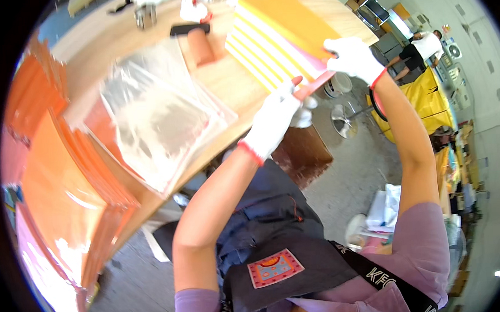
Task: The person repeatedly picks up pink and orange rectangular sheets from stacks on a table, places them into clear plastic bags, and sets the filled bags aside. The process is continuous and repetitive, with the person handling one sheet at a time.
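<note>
Paper in a thick stack, yellow-orange on top with white, yellow and pink layers showing along its side, sits at the near edge of a pale wooden table. At its near end, a narrow pinkish-red strip spans the gap between the person's two white-gloved hands. The left hand grasps the strip's left end, while the right hand lies against the stack's near right corner, by the strip's other end; whether its fingers grip the strip or merely touch it cannot be told. Left of the stack stand a reddish-brown block and, just beyond, a flat black object. Clear plastic sleeves lie nearer the left forearm, and glossy orange packs are piled further left. A metal cup stands toward the far side.
</note>
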{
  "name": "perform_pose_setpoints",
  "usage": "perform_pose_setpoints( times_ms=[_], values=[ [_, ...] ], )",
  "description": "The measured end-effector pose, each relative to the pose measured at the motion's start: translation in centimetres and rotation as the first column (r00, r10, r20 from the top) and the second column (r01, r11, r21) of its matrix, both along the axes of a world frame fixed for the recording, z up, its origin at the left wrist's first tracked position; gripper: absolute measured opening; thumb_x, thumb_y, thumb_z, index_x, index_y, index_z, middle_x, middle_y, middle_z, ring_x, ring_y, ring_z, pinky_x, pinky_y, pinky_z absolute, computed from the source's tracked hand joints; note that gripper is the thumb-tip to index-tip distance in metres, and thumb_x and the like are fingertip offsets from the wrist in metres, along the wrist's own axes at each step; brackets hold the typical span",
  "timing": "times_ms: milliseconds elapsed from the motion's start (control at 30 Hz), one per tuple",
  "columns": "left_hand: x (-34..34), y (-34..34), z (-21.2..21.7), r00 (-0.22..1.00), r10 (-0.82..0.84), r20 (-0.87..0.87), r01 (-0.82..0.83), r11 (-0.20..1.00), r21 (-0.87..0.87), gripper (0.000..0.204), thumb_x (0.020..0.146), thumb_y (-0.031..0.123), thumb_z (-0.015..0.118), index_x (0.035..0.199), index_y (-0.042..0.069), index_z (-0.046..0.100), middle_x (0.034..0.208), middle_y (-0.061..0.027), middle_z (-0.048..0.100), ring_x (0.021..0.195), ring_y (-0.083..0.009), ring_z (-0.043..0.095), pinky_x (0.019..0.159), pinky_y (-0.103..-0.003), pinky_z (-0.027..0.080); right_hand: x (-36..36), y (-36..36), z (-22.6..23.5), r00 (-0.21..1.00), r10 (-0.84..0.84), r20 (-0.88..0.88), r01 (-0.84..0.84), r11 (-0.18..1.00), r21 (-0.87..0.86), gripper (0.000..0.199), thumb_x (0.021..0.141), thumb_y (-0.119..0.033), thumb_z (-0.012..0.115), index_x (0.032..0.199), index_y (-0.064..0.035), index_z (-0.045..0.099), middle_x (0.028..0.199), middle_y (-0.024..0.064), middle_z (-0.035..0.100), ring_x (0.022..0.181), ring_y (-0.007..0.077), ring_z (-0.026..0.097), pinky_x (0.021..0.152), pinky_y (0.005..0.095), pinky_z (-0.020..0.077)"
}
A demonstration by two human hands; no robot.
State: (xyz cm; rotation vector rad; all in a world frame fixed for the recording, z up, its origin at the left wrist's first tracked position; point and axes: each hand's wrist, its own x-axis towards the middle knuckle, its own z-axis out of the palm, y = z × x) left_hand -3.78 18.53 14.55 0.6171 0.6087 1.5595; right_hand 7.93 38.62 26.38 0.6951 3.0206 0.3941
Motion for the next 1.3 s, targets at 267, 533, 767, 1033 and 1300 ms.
perform_pose_setpoints(
  times_ms=[267,533,767,1033,1300],
  values=[
    [-1.2,11.0,4.9,0.987,-0.005,0.161,0.078,0.89,-0.449,0.025,0.093,0.033,0.048,0.106,0.012,0.042,0.071,-0.0064,0.052,0.044,-0.0104,0.035,0.038,-0.023,0.032,1.4,-0.2,-0.2,0.981,-0.026,-0.191,0.013,0.998,-0.066,0.035,0.075,-0.039,0.061,0.088,-0.0059,0.059,0.07,0.0147,0.063,0.07,0.0301,0.064,0.061,0.0416,0.0488],
    [-0.6,13.1,7.0,0.984,0.062,-0.169,-0.134,0.88,-0.456,0.026,0.09,0.04,0.055,0.084,0.015,0.047,0.058,0.0018,0.038,0.04,-0.0042,0.027,0.035,-0.019,0.025,7.0,4.2,-5.3,0.519,-0.854,0.03,-0.377,-0.261,-0.889,0.056,0.094,-0.049,0.044,0.122,-0.0004,0.043,0.104,0.0192,0.059,0.083,0.0278,0.065,0.069,0.0367,0.0561],
    [-1.6,9.4,2.1,0.946,0.043,-0.321,-0.135,0.953,-0.27,0.034,0.094,0.036,0.05,0.11,0.006,0.05,0.077,-0.0076,0.06,0.05,-0.0154,0.05,0.047,-0.028,0.044,2.0,4.6,-6.5,0.237,-0.97,-0.055,-0.766,-0.152,-0.624,0.043,0.095,-0.039,0.046,0.127,-0.0105,0.045,0.121,0.0129,0.055,0.101,0.0272,0.061,0.082,0.0387,0.0549],
    [-5.2,-13.6,-8.4,-0.489,-0.145,-0.86,-0.604,0.768,0.214,0.042,0.079,0.029,0.063,0.115,0.009,0.054,0.108,-0.0134,0.058,0.101,-0.0324,0.054,0.086,-0.043,0.043,1.0,6.4,-7.5,0.287,-0.93,-0.231,-0.796,-0.097,-0.598,0.026,0.085,-0.016,0.06,0.109,-0.0102,0.053,0.098,0.0081,0.062,0.068,0.0194,0.062,0.053,0.0256,0.0545],
    [-11.3,-18.5,-9.6,-0.473,-0.41,-0.78,-0.755,0.645,0.119,0.02,0.073,0.015,0.063,0.092,0.01,0.057,0.095,-0.0098,0.057,0.091,-0.0302,0.057,0.074,-0.044,0.049,5.1,-5.5,-9.0,0.37,-0.895,-0.251,-0.783,-0.154,-0.603,0.04,0.082,-0.014,0.06,0.12,-0.0072,0.05,0.117,0.0069,0.056,0.11,0.0222,0.054,0.093,0.0389,0.0459]
  ],
)
